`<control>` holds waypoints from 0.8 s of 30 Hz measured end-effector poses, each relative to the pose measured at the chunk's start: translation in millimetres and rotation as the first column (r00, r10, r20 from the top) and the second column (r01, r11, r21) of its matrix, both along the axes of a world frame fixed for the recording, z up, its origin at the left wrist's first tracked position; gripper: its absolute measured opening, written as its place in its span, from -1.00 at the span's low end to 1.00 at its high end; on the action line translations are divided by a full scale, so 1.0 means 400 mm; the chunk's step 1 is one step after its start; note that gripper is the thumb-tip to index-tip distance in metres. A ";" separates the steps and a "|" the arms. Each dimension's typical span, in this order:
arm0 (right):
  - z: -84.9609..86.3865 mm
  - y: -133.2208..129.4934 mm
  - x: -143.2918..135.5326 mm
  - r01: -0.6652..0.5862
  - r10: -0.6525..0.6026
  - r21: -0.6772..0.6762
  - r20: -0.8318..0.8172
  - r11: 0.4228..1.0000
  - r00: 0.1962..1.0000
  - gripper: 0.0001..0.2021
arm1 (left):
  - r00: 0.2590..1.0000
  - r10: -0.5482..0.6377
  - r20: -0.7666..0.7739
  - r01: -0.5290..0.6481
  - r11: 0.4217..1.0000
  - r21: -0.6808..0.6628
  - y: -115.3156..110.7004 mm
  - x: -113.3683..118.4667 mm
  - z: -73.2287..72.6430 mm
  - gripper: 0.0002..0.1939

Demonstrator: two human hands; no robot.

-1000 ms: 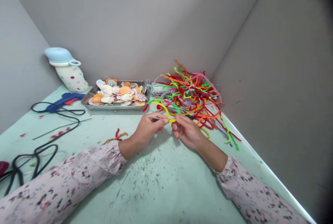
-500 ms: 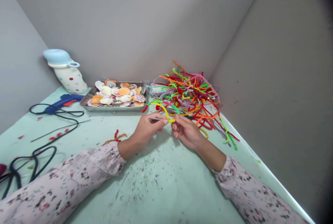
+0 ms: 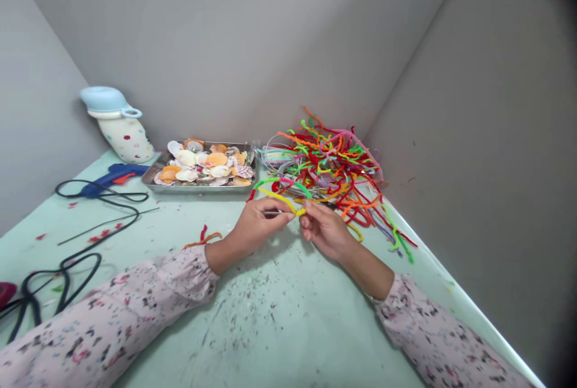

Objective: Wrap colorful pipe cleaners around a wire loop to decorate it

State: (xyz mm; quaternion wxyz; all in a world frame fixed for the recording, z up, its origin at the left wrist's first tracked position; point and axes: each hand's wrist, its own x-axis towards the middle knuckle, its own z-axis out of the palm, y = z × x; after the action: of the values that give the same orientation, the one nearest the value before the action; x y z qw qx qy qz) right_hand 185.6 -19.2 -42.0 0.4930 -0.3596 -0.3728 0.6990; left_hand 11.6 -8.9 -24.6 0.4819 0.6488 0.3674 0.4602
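A yellow pipe cleaner [image 3: 279,197] curves between my two hands over the table. My left hand [image 3: 258,224] is closed, thumb and fingers pinching it near a bend, with a thin pale wire or stem also lying between those fingers. Close beside it, my right hand [image 3: 328,229] pinches the yellow end between thumb and forefinger, its other fingers curled in. Just beyond the hands arches a strand of green, pink and red [image 3: 286,181]; whether it joins the yellow one I cannot tell.
Tangled coloured pipe cleaners [image 3: 333,166] are heaped behind my right hand. A metal tray [image 3: 202,189] holds seashells. Leftward stand a spotted bottle [image 3: 126,139] and a blue glue gun [image 3: 106,179] with a black cord [image 3: 67,274]. A red-orange scrap [image 3: 204,236] lies by my left wrist.
The yellow pipe cleaner's free part has swung down toward the left, lying lower over my left hand. My left fingers have slid slightly right, closer to the right hand. The view has shifted a little.
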 end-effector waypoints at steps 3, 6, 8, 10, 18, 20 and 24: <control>-0.002 0.001 0.000 0.014 -0.014 0.004 0.000 1.000 1.000 -0.71 | 0.997 0.014 -0.076 -0.008 0.997 0.071 0.000 0.000 -0.004 -0.89; -0.003 0.003 0.001 0.011 -0.011 0.003 0.004 1.000 1.000 -0.71 | 0.994 0.028 -0.108 -0.014 0.992 0.127 -0.003 0.002 -0.003 -0.89; -0.003 0.004 0.001 0.008 -0.008 0.004 0.006 1.000 1.000 -0.71 | 0.989 0.052 -0.135 -0.029 0.986 0.167 -0.007 0.002 0.000 -0.90; -0.004 0.004 0.000 0.005 -0.005 0.003 0.007 1.000 1.000 -0.71 | 0.984 0.072 -0.163 -0.036 0.977 0.211 -0.009 0.001 0.001 -0.90; -0.005 0.000 0.000 -0.003 0.002 0.014 0.016 1.000 1.000 -0.73 | 0.964 0.102 -0.245 0.015 0.900 0.435 -0.012 -0.007 0.002 -0.88; -0.005 -0.001 -0.001 -0.001 0.001 0.016 0.011 1.000 1.000 -0.73 | 0.961 0.101 -0.259 0.039 0.873 0.486 -0.014 -0.008 0.005 -0.87; -0.006 0.001 -0.002 0.008 -0.008 0.022 -0.002 1.000 1.000 -0.72 | 0.955 0.106 -0.276 0.071 0.825 0.561 -0.016 -0.012 0.009 -0.86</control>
State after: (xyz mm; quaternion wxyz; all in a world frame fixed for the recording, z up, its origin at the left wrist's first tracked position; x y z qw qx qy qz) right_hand 184.7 -18.8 -44.3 0.5002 -0.3548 -0.3787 0.6932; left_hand 6.8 -15.1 -21.1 0.2036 0.8200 0.2884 0.4504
